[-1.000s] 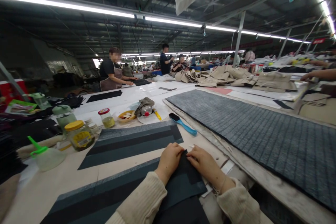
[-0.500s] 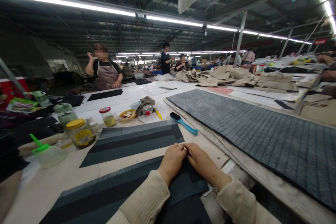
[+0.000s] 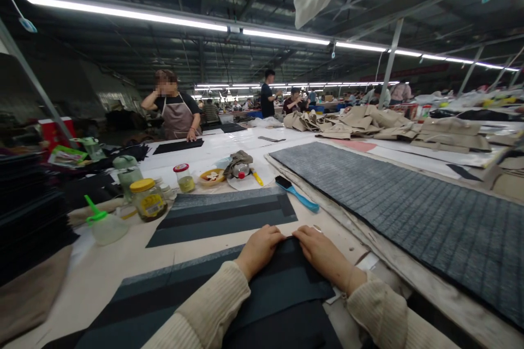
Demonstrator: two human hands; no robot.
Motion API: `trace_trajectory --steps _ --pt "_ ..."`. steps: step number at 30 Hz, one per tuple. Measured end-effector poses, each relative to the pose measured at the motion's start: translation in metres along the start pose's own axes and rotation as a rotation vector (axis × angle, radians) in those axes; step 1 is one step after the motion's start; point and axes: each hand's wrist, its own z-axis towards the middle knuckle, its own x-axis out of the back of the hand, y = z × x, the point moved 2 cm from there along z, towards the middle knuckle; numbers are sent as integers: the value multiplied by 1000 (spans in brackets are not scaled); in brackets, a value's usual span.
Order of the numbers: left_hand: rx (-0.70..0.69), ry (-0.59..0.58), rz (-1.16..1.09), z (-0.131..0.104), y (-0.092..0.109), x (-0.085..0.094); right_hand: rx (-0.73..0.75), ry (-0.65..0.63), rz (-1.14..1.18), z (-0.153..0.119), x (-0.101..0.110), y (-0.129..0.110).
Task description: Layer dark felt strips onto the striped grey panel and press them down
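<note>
A dark fabric panel (image 3: pixel 262 294) with a blacker band lies on the table in front of me. My left hand (image 3: pixel 260 251) is closed on its far edge, thumb hidden beneath the fingers. My right hand (image 3: pixel 323 253) pinches the same edge close to the right corner, its fingertips a short gap from the left hand's. Beyond them lies a second dark panel (image 3: pixel 229 219) with a similar band, flat on the table. A blue-handled brush (image 3: pixel 301 196) rests past its right end, bristles to the upper left.
On the left stand a squeeze bottle (image 3: pixel 107 226) with a green nozzle, a yellow-lidded jar (image 3: pixel 148 202) and a red-lidded jar (image 3: pixel 184 179). A grey ribbed mat (image 3: pixel 401 212) covers the right side. Beige fabric pieces (image 3: pixel 368 122) are heaped behind. A co-worker (image 3: pixel 178 112) stands across the table.
My hands have moved apart along the panel's edge, uncovering a stretch of it between them. The view has swung left. Across the table, the co-worker's raised hand is now at the head.
</note>
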Motion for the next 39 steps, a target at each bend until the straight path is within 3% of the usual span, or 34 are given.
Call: trace_trajectory --steps 5,10,13,17,22,29,35,39 --pt "-81 -7 95 2 6 -1 34 -68 -129 3 2 -9" --pt "-110 -70 85 0 2 11 35 -123 -291 7 1 -17" --pt "-31 -74 27 -16 -9 18 35 -112 -278 8 2 -18" --pt "50 15 -32 -36 -19 18 -10 -99 -215 11 5 -25" --pt "15 23 19 -39 -15 13 59 -123 -94 23 -6 -50" --pt "-60 -20 103 -37 -16 17 110 -93 -222 28 -24 -61" --pt "40 26 6 -65 -38 28 98 -149 -187 31 -15 -63" --pt "53 50 37 -76 -38 28 98 -197 -138 41 -17 -80"
